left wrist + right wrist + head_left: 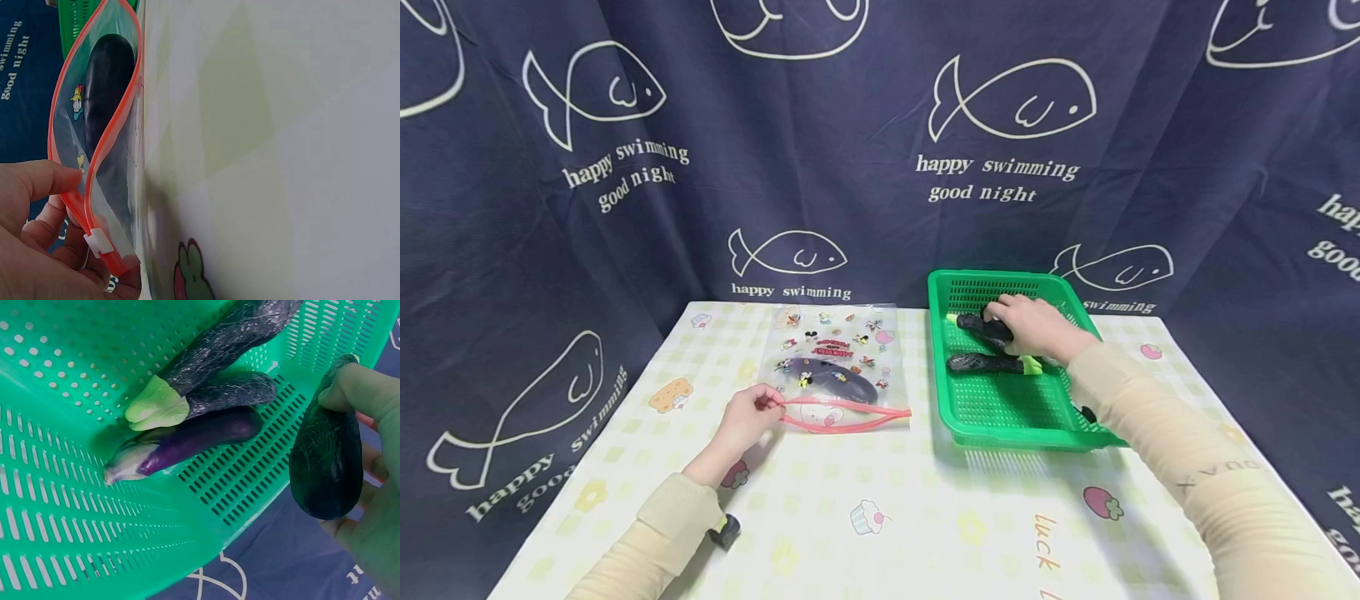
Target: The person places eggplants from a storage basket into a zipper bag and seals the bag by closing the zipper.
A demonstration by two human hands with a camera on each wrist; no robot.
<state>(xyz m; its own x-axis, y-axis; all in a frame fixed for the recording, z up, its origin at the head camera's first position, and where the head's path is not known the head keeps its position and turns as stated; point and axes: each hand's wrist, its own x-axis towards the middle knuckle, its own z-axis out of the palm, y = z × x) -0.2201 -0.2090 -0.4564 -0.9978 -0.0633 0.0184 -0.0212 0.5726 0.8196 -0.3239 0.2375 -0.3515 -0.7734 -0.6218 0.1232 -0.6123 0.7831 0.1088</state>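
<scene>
A clear zip bag [887,350] with cartoon prints and a red zip edge lies on the table, its mouth parted. Inside it is a dark eggplant [109,87], seen through the plastic. My left hand [750,418] pinches the bag's left corner, by the white slider [99,242]. Over at the green basket [951,421], my right hand [1033,325] grips a dark, glossy eggplant [326,462], thumb across its narrow end. Below that hand lies a wrinkled eggplant [985,363] with a bright green cap. A smoother purple eggplant [200,439] also rests in the basket.
A pale checked tablecloth [917,508] with cupcake and strawberry prints covers the table. The basket stands to the right of the bag, its perforated walls rising around the eggplants. Behind the table hangs a dark blue curtain [865,167] with fish drawings.
</scene>
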